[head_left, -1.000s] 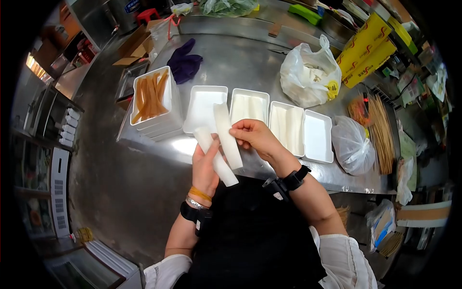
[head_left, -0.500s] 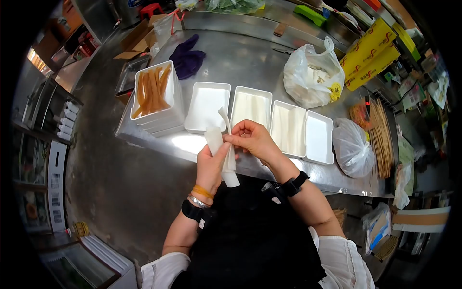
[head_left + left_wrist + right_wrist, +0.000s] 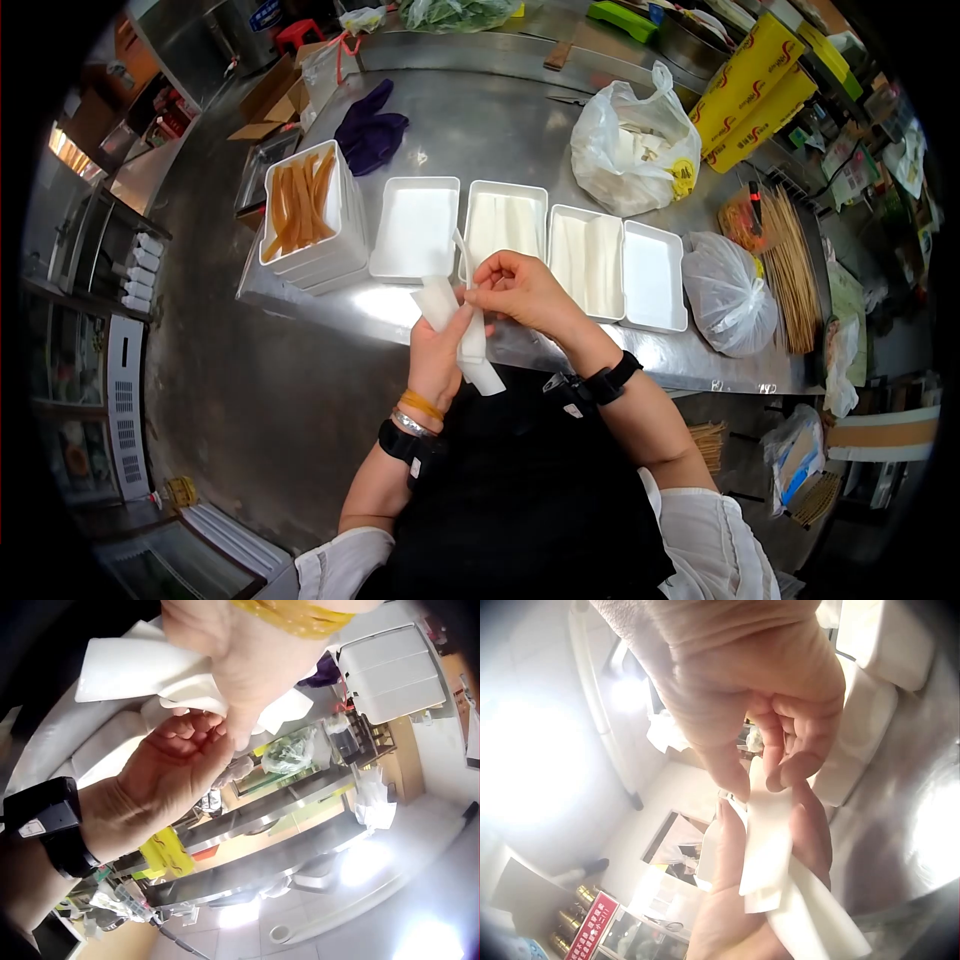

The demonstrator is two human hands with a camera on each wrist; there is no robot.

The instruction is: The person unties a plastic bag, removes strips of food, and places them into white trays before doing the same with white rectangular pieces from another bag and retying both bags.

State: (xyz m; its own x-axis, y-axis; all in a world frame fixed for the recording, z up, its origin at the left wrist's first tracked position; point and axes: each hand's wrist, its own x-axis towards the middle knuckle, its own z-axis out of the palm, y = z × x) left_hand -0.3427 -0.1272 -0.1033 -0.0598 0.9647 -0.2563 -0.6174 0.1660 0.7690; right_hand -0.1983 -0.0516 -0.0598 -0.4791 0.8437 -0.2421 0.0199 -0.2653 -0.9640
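Observation:
Low over the near edge of the steel table, my left hand grips flat, flexible white strips between thumb and fingers. One strip is doubled over, and another flares out below it in the right wrist view. My right hand pinches the folded strip near its upper end with thumb and fingertips, close to the left thumb. In the left wrist view a wide strip end sticks out past the left hand. More pale strips lie in two white trays just beyond the hands.
Farther left stand a white tray and a tray stack topped with brown strips. To the right are another white tray, two plastic bags and wooden skewers. A purple cloth lies behind.
A second ago the two strips were held apart and flat. Since then the right hand has brought its strip against the left hand's strip and folded it over there.

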